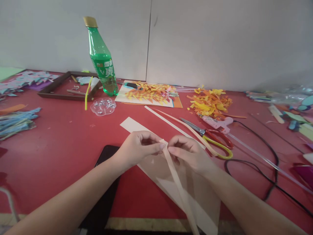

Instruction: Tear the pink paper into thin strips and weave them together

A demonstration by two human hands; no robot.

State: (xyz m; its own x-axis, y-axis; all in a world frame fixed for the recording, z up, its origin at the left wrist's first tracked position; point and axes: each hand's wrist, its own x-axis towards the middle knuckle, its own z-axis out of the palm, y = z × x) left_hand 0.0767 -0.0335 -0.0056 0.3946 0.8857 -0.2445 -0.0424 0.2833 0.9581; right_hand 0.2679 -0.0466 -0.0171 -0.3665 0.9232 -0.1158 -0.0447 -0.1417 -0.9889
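Observation:
A long cream paper strip (175, 174) hangs from my fingers toward the table's front edge, its upper end folded or creased. My left hand (138, 148) pinches that end between thumb and forefinger. Close beside it, my right hand (189, 151) has thumb and finger pressed together at the strip's right edge; whether it grips the strip there is hard to see. Beneath both hands lies a cream paper sheet (207, 195), partly hidden. Past my right hand are two narrow paper strips and scissors (220, 138) with red and yellow handles.
A green soda bottle (102, 62) stands behind a clear bead dish (103, 106) and a dark wooden frame (58, 96). Orange and yellow paper scraps (211, 102) are piled near a pink glue gun (218, 123); its black cord (275, 156) loops rightward. A black phone-like slab (102, 199) lies under my left forearm.

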